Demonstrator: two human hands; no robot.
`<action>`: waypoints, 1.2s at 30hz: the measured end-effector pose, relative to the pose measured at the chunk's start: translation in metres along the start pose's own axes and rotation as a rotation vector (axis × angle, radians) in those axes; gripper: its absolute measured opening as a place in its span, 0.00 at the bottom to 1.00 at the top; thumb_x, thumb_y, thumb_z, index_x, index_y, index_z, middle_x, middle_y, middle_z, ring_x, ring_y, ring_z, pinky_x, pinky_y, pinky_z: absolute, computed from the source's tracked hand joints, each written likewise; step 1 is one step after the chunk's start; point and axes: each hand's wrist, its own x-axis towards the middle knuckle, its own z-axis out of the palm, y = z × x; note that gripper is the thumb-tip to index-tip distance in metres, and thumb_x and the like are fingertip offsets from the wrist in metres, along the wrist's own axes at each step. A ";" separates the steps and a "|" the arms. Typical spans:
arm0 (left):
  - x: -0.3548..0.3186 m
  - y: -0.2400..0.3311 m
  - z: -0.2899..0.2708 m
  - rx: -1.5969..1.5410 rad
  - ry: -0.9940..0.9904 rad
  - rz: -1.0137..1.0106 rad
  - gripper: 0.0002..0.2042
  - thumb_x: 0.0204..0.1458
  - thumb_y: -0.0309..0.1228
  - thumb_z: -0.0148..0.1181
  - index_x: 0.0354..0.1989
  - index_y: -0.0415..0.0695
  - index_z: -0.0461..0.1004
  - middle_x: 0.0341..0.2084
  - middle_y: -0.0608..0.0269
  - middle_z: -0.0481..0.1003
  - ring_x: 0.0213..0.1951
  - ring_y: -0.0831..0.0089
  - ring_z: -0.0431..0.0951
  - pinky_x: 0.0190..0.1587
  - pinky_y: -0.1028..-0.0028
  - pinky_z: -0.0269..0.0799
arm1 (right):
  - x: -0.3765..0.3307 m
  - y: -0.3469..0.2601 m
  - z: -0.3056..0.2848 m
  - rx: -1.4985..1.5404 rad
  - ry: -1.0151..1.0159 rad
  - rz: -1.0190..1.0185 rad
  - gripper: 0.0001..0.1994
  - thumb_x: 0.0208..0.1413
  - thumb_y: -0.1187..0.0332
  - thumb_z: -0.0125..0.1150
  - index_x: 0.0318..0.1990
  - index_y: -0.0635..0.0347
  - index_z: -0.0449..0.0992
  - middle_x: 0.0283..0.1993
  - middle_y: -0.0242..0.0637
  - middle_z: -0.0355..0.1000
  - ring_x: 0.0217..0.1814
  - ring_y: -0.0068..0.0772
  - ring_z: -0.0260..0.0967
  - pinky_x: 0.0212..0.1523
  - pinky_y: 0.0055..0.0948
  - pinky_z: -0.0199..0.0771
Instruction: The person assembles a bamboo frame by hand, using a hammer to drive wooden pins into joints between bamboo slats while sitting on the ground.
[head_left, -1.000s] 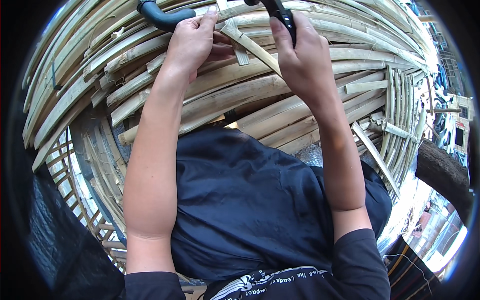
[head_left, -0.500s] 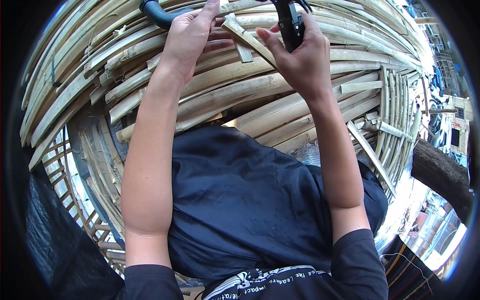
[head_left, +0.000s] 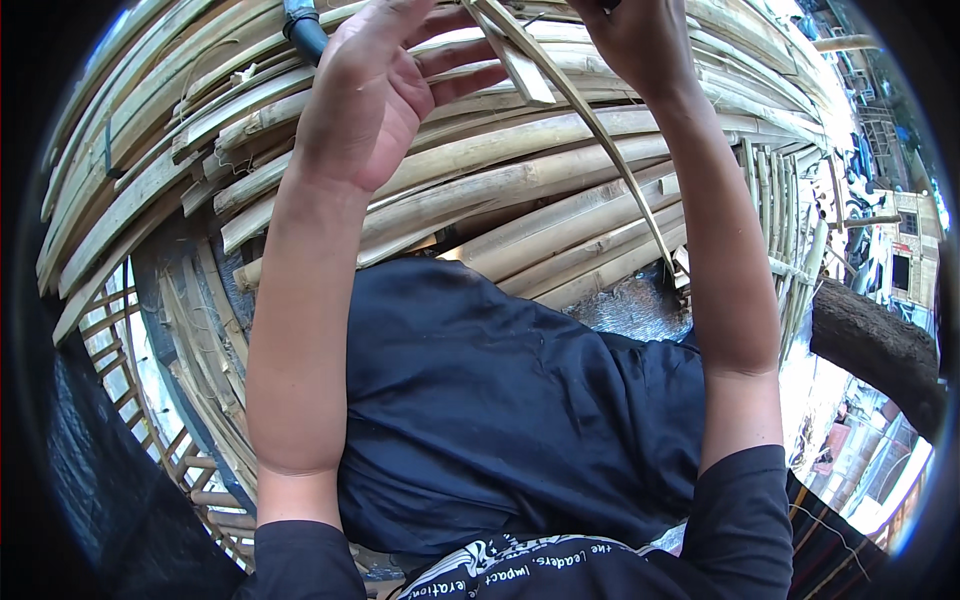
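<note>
My left hand (head_left: 375, 95) is raised at the top of the view, palm partly showing. Its index finger meets two crossing bamboo strips, a short flat piece (head_left: 522, 68) and a long thin bent strip (head_left: 600, 135). The other fingers reach out loosely behind them, and the thumb runs past the top edge. Opposite, my right hand (head_left: 645, 40) is closed around a black-handled tool (head_left: 609, 4); only a sliver of it shows, and its working end is out of view. The long strip curves down towards my right forearm.
Split bamboo lengths (head_left: 520, 145) lie stacked across the space ahead. A blue-grey curved handle (head_left: 305, 35) rests on them at the upper left. Dark cloth (head_left: 500, 400) covers my lap. At right are a bamboo rack (head_left: 780, 200) and a thick log (head_left: 875, 345).
Both hands have risen, the right also moving to the right, taking the tool mostly out of view. The long strip now shows farther down. The left hand's fingers have come more into view.
</note>
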 end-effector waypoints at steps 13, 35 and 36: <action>-0.053 0.053 0.115 -0.479 -0.255 0.063 0.18 0.69 0.39 0.37 0.50 0.36 0.68 0.33 0.56 0.75 0.38 0.66 0.79 0.54 0.58 0.75 | 0.007 -0.087 -0.099 0.078 -0.013 0.078 0.11 0.56 0.76 0.59 0.46 0.67 0.70 0.31 0.43 0.75 0.32 0.24 0.71 0.31 0.30 0.72; -0.091 0.104 0.169 1.074 0.160 1.147 0.23 0.67 0.37 0.43 0.21 0.36 0.73 0.21 0.52 0.71 0.28 0.55 0.73 0.37 0.56 0.66 | -0.066 -0.189 -0.244 -0.008 -0.104 0.118 0.09 0.57 0.70 0.65 0.41 0.64 0.75 0.32 0.38 0.80 0.36 0.27 0.80 0.41 0.27 0.77; -0.097 0.104 0.171 1.061 0.082 1.105 0.25 0.67 0.38 0.41 0.18 0.38 0.70 0.19 0.55 0.71 0.28 0.55 0.73 0.38 0.56 0.66 | -0.071 -0.191 -0.248 0.036 -0.098 0.130 0.09 0.57 0.70 0.65 0.42 0.64 0.75 0.32 0.38 0.80 0.37 0.27 0.80 0.41 0.27 0.77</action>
